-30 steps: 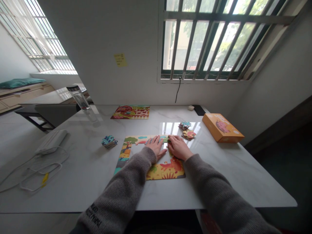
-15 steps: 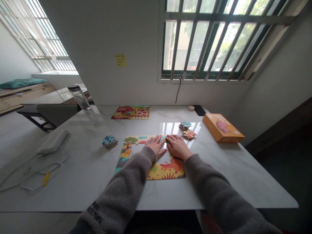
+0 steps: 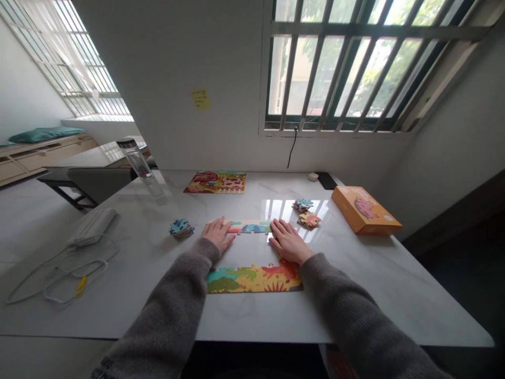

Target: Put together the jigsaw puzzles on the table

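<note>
A colourful jigsaw frame [image 3: 254, 278] lies on the white marble table [image 3: 355, 284] in front of me, its border pieces joined and its middle bare. My left hand [image 3: 218, 233] lies flat with fingers spread on the puzzle's left side. On the right side my right hand [image 3: 288, 242] rests palm down, fingers stretched out toward the top strip [image 3: 252, 227]. Neither hand holds a piece. Grey sleeves cover both arms.
Small stacks of loose pieces sit left [image 3: 180, 229] and right [image 3: 308, 219], [image 3: 302, 204] of the puzzle. A finished puzzle [image 3: 215, 182] lies farther back. An orange box [image 3: 366, 210] is at right, a clear bottle [image 3: 140, 166] and white cable [image 3: 67, 268] at left.
My left hand slid from the puzzle's middle out to its left side, uncovering the bare centre and top strip. The right hand stayed in place. The camera shifted slightly left.
</note>
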Tool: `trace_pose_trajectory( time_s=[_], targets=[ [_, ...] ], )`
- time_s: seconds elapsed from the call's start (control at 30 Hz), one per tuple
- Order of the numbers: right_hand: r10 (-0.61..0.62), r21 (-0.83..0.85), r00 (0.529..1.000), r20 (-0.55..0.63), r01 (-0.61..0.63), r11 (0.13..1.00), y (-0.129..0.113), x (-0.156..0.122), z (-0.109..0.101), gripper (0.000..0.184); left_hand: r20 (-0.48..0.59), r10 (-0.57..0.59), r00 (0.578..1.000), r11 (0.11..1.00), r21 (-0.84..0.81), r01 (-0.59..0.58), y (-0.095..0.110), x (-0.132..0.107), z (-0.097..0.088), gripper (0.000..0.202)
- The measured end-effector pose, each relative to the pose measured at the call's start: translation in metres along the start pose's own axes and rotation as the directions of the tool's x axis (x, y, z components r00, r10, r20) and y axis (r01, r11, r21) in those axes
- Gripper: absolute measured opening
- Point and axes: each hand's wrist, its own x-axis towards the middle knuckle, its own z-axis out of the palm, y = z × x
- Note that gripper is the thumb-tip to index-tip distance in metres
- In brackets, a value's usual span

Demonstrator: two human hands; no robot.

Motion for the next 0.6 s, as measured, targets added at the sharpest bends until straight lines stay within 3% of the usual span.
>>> trace_pose_trajectory(
  time_s=[0.1, 0.4, 0.6],
  targets=[
    [0.005, -0.015, 1.000, 0.013, -0.005, 1.000, -0.004, 0.000, 0.002, 0.064, 0.031, -0.026, 0.999, 0.999, 0.020, 0.025, -0.015, -0.012, 0.006, 0.057],
    [-0.011, -0.024, 1.000, 0.009, 0.011, 1.000, -0.010, -0.002, -0.001, 0.058, 0.036, -0.016, 0.999, 0.999, -0.045, 0.018, 0.003, -0.014, -0.003, 0.049],
    [-0.083, -0.030, 0.996, -0.021, 0.082, 0.996, -0.029, -0.027, -0.011, 0.062, 0.027, 0.024, 0.999, 0.996, -0.082, -0.021, -0.009, -0.025, -0.008, 0.051]
  ],
)
